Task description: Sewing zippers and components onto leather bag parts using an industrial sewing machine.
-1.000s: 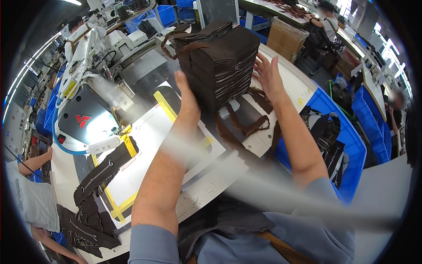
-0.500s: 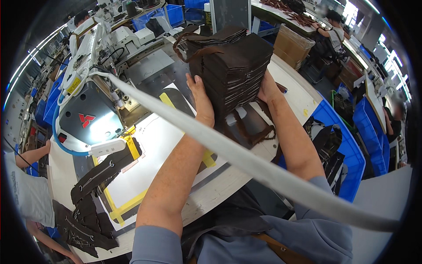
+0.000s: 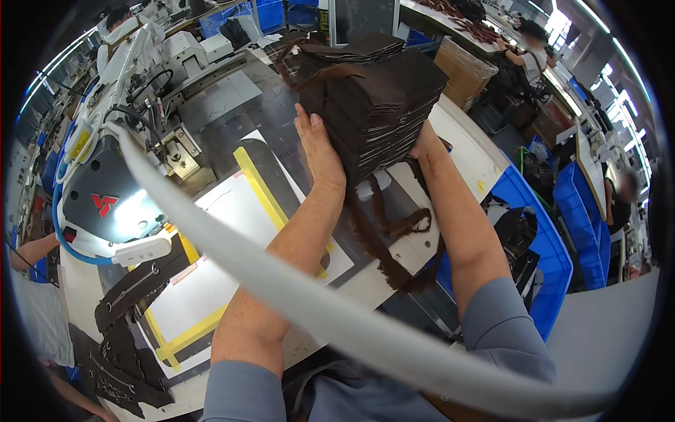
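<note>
A tall, thick stack of dark brown fabric pieces is pressed between my two hands over the right part of the worktable. My left hand lies along its left side with fingers stretched up, palm against the pile. On the right side my right hand supports it, the fingers mostly hidden behind the stack. A loose brown strip lies on top of the pile. Below it, brown fuzzy-edged strips lie or hang at the table edge.
A sewing machine head with a lit lamp stands at left. A blurred pale tube crosses the view in front of me. Yellow-taped white sheets and dark zippered pieces lie on the table. A blue bin stands at right; other people work nearby.
The view has shifted, so the machine and taped sheets appear further left. The stack stays between both hands, slightly further right in the picture.
</note>
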`<state>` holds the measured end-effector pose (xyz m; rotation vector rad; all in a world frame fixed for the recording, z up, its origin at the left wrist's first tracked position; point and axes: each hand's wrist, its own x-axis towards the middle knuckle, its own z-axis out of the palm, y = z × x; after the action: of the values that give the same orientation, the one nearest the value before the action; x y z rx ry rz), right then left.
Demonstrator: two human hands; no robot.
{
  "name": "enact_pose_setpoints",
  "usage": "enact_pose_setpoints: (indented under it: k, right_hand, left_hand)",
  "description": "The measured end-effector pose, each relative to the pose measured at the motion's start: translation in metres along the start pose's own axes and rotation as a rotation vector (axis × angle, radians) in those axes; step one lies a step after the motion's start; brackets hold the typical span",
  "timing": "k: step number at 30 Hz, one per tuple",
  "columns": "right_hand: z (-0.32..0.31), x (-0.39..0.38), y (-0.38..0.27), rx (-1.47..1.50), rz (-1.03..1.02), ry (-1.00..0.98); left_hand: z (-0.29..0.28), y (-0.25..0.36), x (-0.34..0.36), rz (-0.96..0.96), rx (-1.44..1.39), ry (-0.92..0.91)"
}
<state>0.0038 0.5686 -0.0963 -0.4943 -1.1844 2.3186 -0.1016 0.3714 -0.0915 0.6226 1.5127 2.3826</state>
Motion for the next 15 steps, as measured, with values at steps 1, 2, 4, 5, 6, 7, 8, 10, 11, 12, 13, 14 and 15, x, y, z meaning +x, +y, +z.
enact_pose_setpoints:
  k: [1,2,4,5,6,7,8,10,11,12,13,14,15]
  right_hand:
    - [-0.007,0.000,-0.003,0.003,0.019,-0.017]
    - [-0.017,-0.001,-0.007,-0.045,-0.040,0.023]
    - [-0.037,-0.001,-0.016,-0.093,-0.092,0.065]
    - [-0.048,-0.001,-0.022,-0.035,-0.058,0.003]
    - [-0.057,0.001,-0.026,0.004,-0.031,-0.013]
    - [-0.066,0.001,-0.030,0.031,-0.046,-0.011]
    - [-0.073,0.002,-0.034,0.060,-0.023,-0.076]
    - [-0.084,0.003,-0.043,-0.017,-0.053,0.056]
    - [-0.087,0.004,-0.047,-0.014,-0.047,0.073]
    - [-0.090,0.005,-0.050,-0.042,-0.050,0.108]
    - [-0.092,0.007,-0.054,-0.067,-0.062,0.131]
    - [-0.094,0.007,-0.056,-0.077,-0.072,0.164]
    - [-0.096,0.009,-0.058,-0.092,-0.071,0.153]
  left_hand:
    - [0.007,0.000,0.000,-0.004,0.004,0.003]
    - [0.016,-0.001,-0.002,0.015,0.089,0.008]
    - [0.033,-0.002,-0.007,0.029,0.177,0.016]
    - [0.040,-0.003,-0.010,-0.004,0.209,-0.008]
    - [0.047,-0.004,-0.012,-0.025,0.237,-0.033]
    - [0.055,-0.005,-0.014,-0.044,0.231,-0.029]
    - [0.062,-0.006,-0.015,-0.063,0.237,-0.024]
    - [0.075,-0.009,-0.015,-0.055,0.256,-0.027]
    - [0.081,-0.011,-0.014,-0.060,0.261,-0.031]
    - [0.086,-0.013,-0.014,-0.066,0.270,-0.035]
    - [0.091,-0.016,-0.013,-0.081,0.258,-0.021]
    - [0.094,-0.019,-0.013,-0.100,0.248,-0.006]
    - [0.096,-0.022,-0.011,-0.096,0.246,-0.005]
